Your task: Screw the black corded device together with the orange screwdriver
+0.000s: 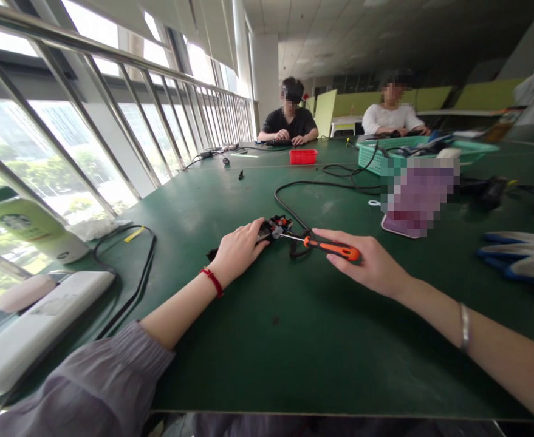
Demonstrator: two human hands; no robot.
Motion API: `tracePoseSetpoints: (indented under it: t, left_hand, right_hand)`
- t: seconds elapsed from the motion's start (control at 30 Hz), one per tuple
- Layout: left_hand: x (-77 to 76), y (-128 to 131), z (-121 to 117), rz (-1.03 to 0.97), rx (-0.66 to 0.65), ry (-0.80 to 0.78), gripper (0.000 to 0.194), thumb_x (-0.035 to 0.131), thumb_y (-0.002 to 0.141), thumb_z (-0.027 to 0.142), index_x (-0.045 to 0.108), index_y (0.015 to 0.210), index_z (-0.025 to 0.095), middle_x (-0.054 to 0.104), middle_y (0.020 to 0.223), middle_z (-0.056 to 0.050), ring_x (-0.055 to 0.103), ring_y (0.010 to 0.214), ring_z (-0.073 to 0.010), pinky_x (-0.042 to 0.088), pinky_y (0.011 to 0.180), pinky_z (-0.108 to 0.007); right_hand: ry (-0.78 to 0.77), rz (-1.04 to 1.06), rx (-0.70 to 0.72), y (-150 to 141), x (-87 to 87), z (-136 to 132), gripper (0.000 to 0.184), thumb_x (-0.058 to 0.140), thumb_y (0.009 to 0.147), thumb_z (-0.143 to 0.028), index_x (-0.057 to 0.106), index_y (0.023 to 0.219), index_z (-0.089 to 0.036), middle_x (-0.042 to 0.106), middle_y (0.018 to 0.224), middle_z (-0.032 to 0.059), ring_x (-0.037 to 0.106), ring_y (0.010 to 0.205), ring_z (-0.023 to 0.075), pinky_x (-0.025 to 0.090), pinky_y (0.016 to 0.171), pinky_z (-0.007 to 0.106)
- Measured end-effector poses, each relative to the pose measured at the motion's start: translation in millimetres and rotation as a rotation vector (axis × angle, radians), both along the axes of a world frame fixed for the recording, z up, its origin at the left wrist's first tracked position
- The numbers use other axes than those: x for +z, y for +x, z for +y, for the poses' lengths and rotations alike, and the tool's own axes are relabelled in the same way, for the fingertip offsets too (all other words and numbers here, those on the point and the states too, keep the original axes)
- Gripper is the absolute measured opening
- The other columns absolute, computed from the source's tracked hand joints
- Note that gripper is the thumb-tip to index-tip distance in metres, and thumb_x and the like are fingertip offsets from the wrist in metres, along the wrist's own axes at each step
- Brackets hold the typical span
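Observation:
My left hand (pixel 242 247) is closed over a black device with its inner parts exposed (pixel 279 226), holding it against the green tabletop (pixel 267 352). Red and grey pieces show at the device's uncovered end; the rest lies under my palm. In my right hand (pixel 371 264) is a screwdriver (pixel 333 248) with an orange and black handle, gripped between thumb and fingers. Its thin metal shaft points left, and the tip meets the device's open end or lies just in front of it. A black cable (pixel 289 203) runs from near the device toward the back right.
At right are a phone (pixel 403 226), blue-and-white gloves (pixel 522 258) and a green basket (pixel 371 159) of parts. Farther back stands a red tray (pixel 303 157). A bottle (pixel 30 224) and white power bank (pixel 43 328) are at left, beside the railing. Co-workers sit across the table.

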State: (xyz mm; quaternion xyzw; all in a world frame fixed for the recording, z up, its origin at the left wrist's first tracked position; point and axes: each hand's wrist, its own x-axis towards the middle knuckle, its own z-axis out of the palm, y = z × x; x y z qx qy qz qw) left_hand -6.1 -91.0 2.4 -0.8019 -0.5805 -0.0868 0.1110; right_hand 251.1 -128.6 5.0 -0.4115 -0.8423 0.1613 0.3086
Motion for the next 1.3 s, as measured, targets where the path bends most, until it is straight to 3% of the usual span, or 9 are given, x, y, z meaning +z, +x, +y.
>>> tracePoseSetpoints:
  t: [0.17, 0.4, 0.57, 0.8, 1.0, 1.3]
  left_hand:
    - [2.8, -13.9, 4.5, -0.066, 0.137, -0.036, 0.051, 0.044, 0.09, 0.04, 0.034, 0.134, 0.015, 0.061, 0.12, -0.011, 0.059, 0.108, -0.0251, 0.048, 0.082, -0.032]
    - [13.9, -52.4, 17.9, -0.074, 0.408, -0.025, 0.038, 0.046, 0.086, 0.039, 0.05, 0.115, 0.015, 0.063, 0.11, -0.014, 0.061, 0.1, -0.0303, 0.049, 0.076, -0.037]
    - [20.5, -88.7, 23.3, -0.115, 0.6, 0.059, 0.04, 0.044, 0.085, 0.039, 0.051, 0.11, 0.01, 0.059, 0.109, -0.021, 0.06, 0.097, -0.0337, 0.047, 0.072, -0.039]
    - [22.6, -112.5, 18.9, -0.091, 0.568, 0.274, 0.04, 0.038, 0.088, 0.039, 0.046, 0.118, 0.014, 0.053, 0.114, -0.016, 0.057, 0.096, -0.0337, 0.045, 0.066, -0.039]
    - [17.6, -113.0, 22.2, -0.072, 0.519, 0.264, 0.035, 0.046, 0.084, 0.034, 0.045, 0.114, 0.017, 0.052, 0.109, -0.012, 0.054, 0.094, -0.0287, 0.042, 0.065, -0.034]
    - [17.6, -109.0, 20.8, -0.012, 0.48, 0.355, 0.032, 0.041, 0.087, 0.029, 0.045, 0.116, 0.018, 0.052, 0.109, -0.011, 0.05, 0.098, -0.0274, 0.04, 0.074, -0.035]
  right_hand:
    - [-0.042, -0.204, 0.209, -3.1, -3.9, -0.9, 0.045, 0.05, 0.082, -0.024, 0.055, 0.127, -0.026, 0.066, 0.115, 0.0018, 0.064, 0.092, 0.016, 0.047, 0.082, 0.028]
    - [-0.086, -0.266, 0.197, -0.2, 1.1, -1.1, 0.044, 0.05, 0.079, -0.018, 0.059, 0.122, -0.025, 0.066, 0.115, 0.0011, 0.064, 0.095, 0.0161, 0.047, 0.085, 0.029]
    - [-0.089, -0.29, 0.202, 0.2, 1.1, -0.7, 0.045, 0.051, 0.079, -0.019, 0.058, 0.123, -0.025, 0.066, 0.114, 0.0014, 0.063, 0.096, 0.0174, 0.047, 0.086, 0.031]
    - [-0.118, -0.321, 0.203, -0.4, -0.3, 0.1, 0.045, 0.051, 0.08, -0.022, 0.056, 0.125, -0.027, 0.064, 0.118, 0.0005, 0.062, 0.097, 0.0182, 0.045, 0.088, 0.033]
    - [-0.128, -0.311, 0.206, 0.0, 1.4, -1.0, 0.045, 0.05, 0.08, -0.022, 0.056, 0.125, -0.027, 0.065, 0.114, 0.0018, 0.062, 0.094, 0.018, 0.045, 0.086, 0.032]
    - [-0.111, -0.318, 0.201, 0.6, -0.1, -0.1, 0.044, 0.051, 0.08, -0.023, 0.057, 0.124, -0.028, 0.066, 0.107, 0.0022, 0.062, 0.087, 0.0179, 0.046, 0.08, 0.032]
